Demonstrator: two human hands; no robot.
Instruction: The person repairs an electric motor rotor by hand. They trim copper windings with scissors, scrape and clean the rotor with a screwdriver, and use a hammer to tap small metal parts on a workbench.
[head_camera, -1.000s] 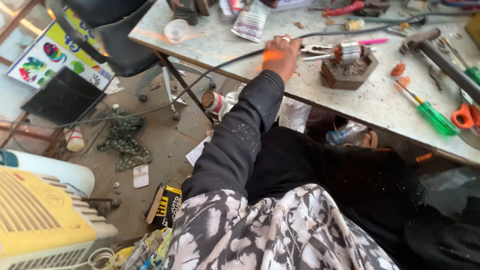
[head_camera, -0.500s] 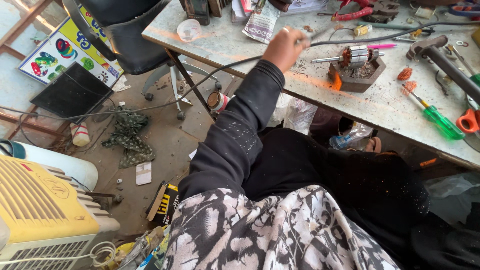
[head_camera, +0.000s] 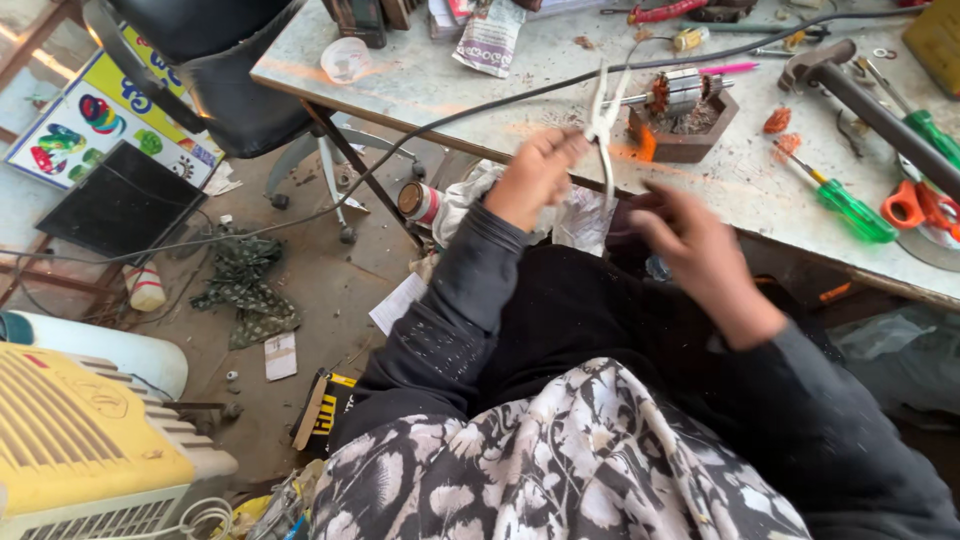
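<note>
your hands meet over a white-handled tool at the workbench edge.

your left hand (head_camera: 535, 178) grips the white-handled pliers (head_camera: 603, 120), raised just in front of the motor armature (head_camera: 682, 92) in its brown block (head_camera: 686, 140); your right hand (head_camera: 700, 255), fingers loosely spread and empty, hovers near them. the green screwdriver (head_camera: 845, 205) lies right of the armature on the workbench (head_camera: 420, 85).

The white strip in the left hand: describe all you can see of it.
The white strip is thin, pale and flexible-looking, perhaps plastic or cord. It stands upright as a narrow doubled loop, pinched low down by the left hand in front of the workbench edge. The right hand is open beside it, not touching.
</note>
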